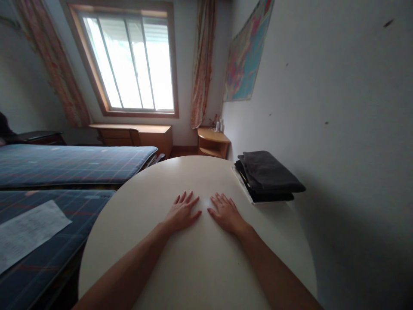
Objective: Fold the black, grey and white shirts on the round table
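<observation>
My left hand (pixel 182 212) lies palm down on the round white table (pixel 129 241), its fingers spread. Beside it, a small gap away, my right hand (pixel 226 213) also rests flat on the tabletop with the fingers stretched out. Neither hand holds anything. To the right of my right hand, near the table's edge by the wall, sits a stack of folded dark cloth (pixel 269 172). Some flat white item (pixel 242 184) shows under the cloth; I cannot tell what it is.
Two blue plaid mattresses (pixel 74 163) lie to the left, with a printed sheet of paper (pixel 30 232) on the nearer one. A wall (pixel 358 142) with a map (pixel 247 56) borders the right side. Beyond the table stand a corner shelf (pixel 213 136) and a wooden desk (pixel 155 134) under the window.
</observation>
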Available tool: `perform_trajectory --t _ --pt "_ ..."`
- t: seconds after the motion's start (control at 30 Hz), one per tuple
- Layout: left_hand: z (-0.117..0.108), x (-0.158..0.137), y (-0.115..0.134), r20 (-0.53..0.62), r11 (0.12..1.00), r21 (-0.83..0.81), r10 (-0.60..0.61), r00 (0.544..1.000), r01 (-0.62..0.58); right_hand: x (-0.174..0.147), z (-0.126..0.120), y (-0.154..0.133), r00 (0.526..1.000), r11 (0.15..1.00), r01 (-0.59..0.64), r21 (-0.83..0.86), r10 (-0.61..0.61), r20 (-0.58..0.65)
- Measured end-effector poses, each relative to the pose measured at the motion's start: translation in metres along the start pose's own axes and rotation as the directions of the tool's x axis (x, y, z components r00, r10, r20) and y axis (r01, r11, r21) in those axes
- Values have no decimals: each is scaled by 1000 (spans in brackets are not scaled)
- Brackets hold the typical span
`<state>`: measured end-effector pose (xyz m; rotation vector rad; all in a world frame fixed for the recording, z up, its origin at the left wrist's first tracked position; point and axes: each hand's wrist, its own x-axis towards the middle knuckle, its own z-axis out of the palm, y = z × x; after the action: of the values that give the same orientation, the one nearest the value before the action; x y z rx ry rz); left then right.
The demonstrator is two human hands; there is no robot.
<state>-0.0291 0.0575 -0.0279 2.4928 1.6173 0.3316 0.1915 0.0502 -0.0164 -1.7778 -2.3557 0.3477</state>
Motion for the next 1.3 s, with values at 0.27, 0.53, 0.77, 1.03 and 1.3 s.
perform_trajectory --t 0.27,0.53,0.77,1.03,1.3 --pt "2 0 -1 -15 1000 -2 5 1000 -5 1 2 0 1000 1000 3 6 -3 10" --pt "3 0 -3 -4 1000 25 11 1000 -11 0 2 0 1000 1000 14 -2 -14 -3" --pt "2 1 -1 2 1000 15 5 1000 -5 0 3 -1 997 999 27 -37 -30 -68" --pt "2 4 1 9 1000 18 -15 1000 15 24 -63 22 854 975 -107 -194 -9 -520" --pt "-1 3 3 21 1000 1 -24 999 24 32 -126 83 708 840 -533 -98 380 -594"
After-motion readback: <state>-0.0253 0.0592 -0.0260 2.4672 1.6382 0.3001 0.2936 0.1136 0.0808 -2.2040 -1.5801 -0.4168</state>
